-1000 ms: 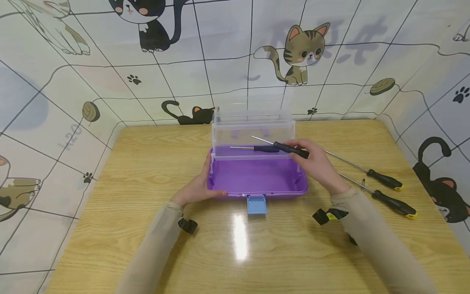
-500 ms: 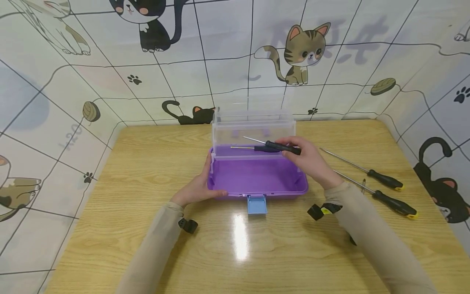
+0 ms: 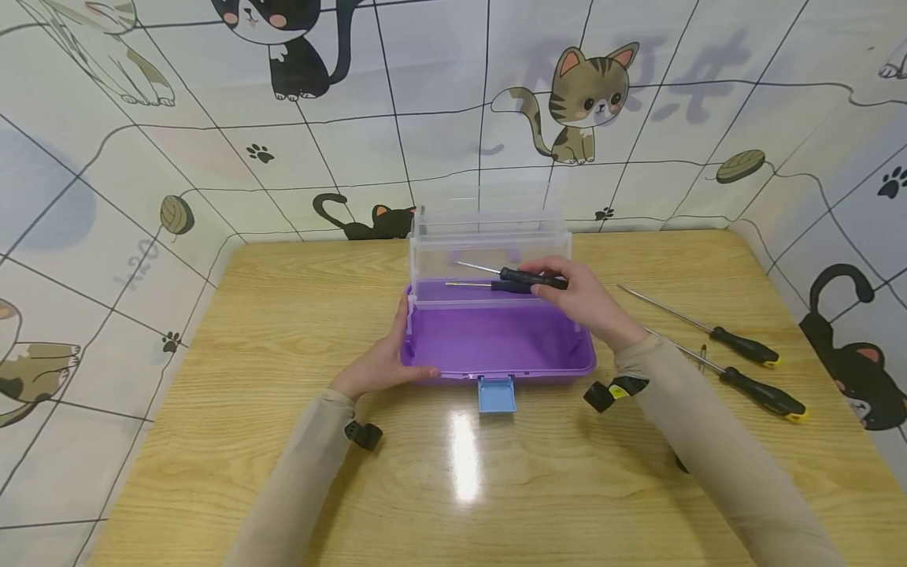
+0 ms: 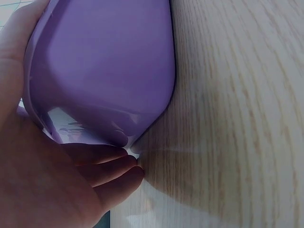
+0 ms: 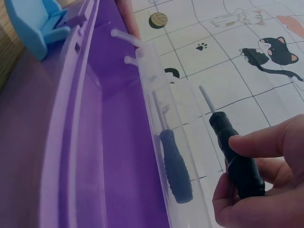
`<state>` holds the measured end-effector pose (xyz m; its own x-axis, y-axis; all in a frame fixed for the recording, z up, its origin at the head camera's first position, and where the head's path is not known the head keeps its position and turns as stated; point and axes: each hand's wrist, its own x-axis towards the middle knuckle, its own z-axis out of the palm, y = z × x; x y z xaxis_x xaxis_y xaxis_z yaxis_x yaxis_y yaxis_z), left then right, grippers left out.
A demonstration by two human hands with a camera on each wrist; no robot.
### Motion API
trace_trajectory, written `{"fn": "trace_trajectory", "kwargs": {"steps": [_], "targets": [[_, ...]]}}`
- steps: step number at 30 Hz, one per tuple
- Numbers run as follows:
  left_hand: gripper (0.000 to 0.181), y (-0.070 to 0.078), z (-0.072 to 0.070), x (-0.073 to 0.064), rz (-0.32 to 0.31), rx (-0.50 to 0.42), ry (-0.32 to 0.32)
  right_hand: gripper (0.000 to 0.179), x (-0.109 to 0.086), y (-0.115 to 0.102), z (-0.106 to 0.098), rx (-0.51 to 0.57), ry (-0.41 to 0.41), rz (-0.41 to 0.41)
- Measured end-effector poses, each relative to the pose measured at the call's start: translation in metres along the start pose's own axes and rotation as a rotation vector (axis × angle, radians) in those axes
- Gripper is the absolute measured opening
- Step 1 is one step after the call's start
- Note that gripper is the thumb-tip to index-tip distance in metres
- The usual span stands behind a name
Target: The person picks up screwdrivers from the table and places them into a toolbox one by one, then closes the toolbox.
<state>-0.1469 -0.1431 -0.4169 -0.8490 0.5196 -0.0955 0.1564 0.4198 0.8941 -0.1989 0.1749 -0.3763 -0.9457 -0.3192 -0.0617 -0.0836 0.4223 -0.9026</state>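
Observation:
A purple toolbox (image 3: 453, 373) stands mid-table, its clear top part raised at the back. My left hand (image 3: 379, 364) holds its left end, thumb along the front rim and fingers down the side; the left wrist view shows the fingers (image 4: 116, 183) against the purple wall. Between thumb and fingers, my right hand (image 3: 584, 298) pinches a small black screwdriver (image 5: 237, 159) by its handle, shaft pointing left, over the clear tray (image 5: 156, 102). A second black-handled screwdriver (image 5: 175, 166) lies in that tray, right below the held one.
Two long screwdrivers with black and yellow handles, a nearer one (image 3: 761, 394) and a farther one (image 3: 740, 345), lie on the table at the right. A small thin piece (image 3: 702, 356) lies between them. The toolbox's blue latch (image 3: 496, 396) hangs open in front.
My right hand has moved left with the small screwdriver, bringing it over the one in the tray. The left hand and the toolbox have stayed in place.

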Motion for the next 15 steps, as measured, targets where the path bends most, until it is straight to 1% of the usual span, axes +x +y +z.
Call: {"fn": "trace_trajectory", "kwargs": {"steps": [5,9,15], "targets": [[0.127,0.0,0.0,0.0,-0.008,-0.004,-0.002,0.034,0.007,0.001,0.0,-0.006,-0.01,0.008],[0.126,0.001,0.0,0.0,-0.017,0.002,-0.005,0.033,0.015,0.005,-0.001,-0.016,-0.016,-0.008],[0.126,0.001,0.0,-0.001,-0.029,-0.003,-0.005,0.034,0.026,0.007,-0.003,-0.126,-0.056,-0.022]]}}
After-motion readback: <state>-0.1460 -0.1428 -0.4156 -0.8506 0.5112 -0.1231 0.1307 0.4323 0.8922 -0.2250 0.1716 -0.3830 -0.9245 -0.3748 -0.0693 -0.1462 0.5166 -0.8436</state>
